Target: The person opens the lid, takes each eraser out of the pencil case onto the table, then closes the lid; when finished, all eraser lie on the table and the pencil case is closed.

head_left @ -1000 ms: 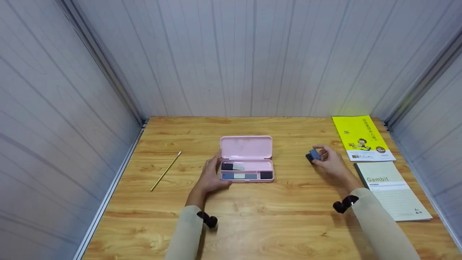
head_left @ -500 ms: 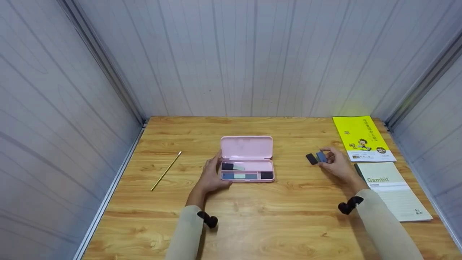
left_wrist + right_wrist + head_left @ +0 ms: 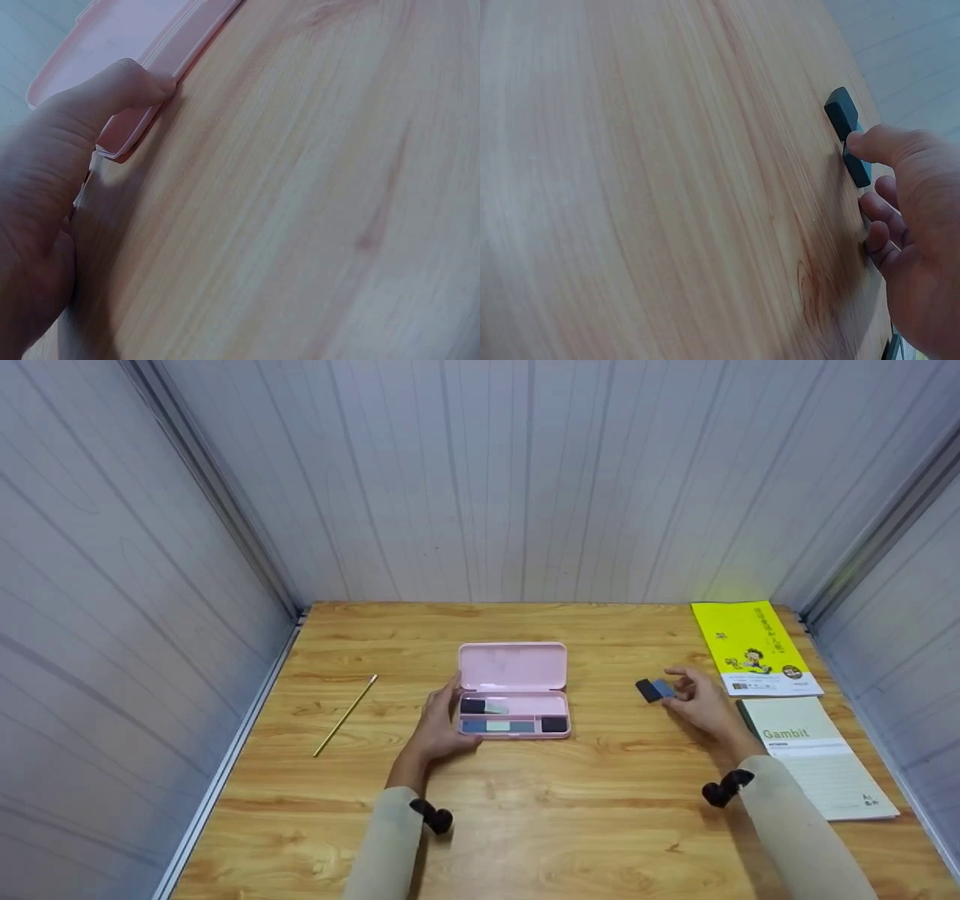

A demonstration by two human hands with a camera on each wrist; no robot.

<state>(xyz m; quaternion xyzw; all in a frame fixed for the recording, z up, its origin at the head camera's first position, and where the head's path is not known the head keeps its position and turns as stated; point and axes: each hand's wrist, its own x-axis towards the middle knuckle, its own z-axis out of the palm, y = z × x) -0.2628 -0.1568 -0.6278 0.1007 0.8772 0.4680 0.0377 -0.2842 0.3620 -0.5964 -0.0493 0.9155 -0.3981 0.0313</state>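
From the head view, we find our left hand (image 3: 439,727) resting against the left end of an open pink case (image 3: 513,690) near the middle of the counter (image 3: 525,810); the case holds several small dark and pale blocks. Our right hand (image 3: 701,705) lies toward the right edge, its fingertips at a blue block (image 3: 663,688) that lies touching a black block (image 3: 646,690) on the counter. A yellow booklet (image 3: 752,646) sits in the far right corner, a pale notebook (image 3: 814,754) just in front of it by the right edge, and a thin gold stick (image 3: 345,715) lies toward the left edge.

From the left wrist view, our thumb (image 3: 120,86) presses the edge of the pink case (image 3: 142,45); that grip is a light touch with the hand relaxed.

From the right wrist view, our thumb (image 3: 877,144) touches the blue block (image 3: 857,166), the black block (image 3: 841,111) lying just beyond it. The other fingers (image 3: 881,225) are loosely curled and hold nothing; the grip is not closed round the block.
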